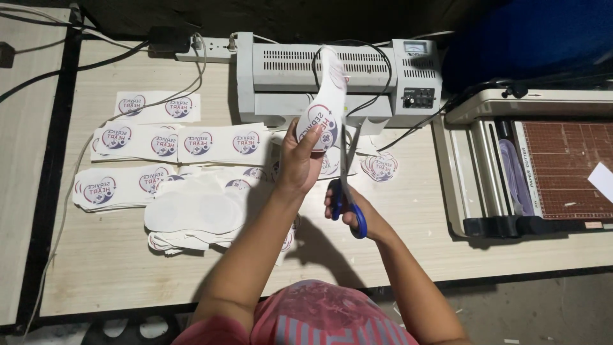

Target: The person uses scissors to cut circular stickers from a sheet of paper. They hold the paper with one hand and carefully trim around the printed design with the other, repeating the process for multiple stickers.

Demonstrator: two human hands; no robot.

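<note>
Laminated white sticker strip (324,102) with a round red-and-blue emblem stood upright, pinched in the left hand (299,163) — probably light, slick, floppy; best held near the emblem. Right hand (350,207) gripped blue-handled scissors (348,185) at its 5 o'clock, above the counter (115,255).

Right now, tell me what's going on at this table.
A person is cutting round printed stickers out of laminated sheet. The left hand holds up a laminated strip, while the right hand works blue-handled scissors along its edge. More printed strips and trimmings lie spread on the table. A laminator sits behind, a paper cutter to the right.
</note>
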